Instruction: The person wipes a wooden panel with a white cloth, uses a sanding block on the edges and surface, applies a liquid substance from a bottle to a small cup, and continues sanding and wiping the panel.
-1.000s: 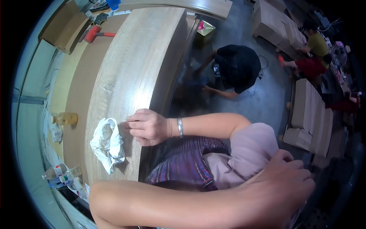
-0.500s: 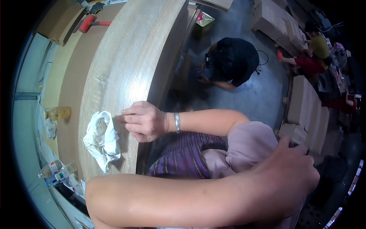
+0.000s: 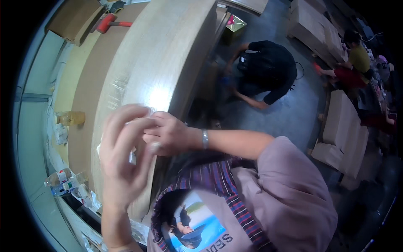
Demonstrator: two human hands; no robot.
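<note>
White rag (image 3: 132, 157) behind blurred left hand (image 3: 124, 161)

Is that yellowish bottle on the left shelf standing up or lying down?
Lying down. The bottle rests on its side along the shelf, its long axis flat, left of the wooden panel.

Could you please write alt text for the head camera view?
The person's left hand, blurred, and right hand meet above a long pale wooden panel. Beyond it, another person in black crouches on the grey floor.
</note>
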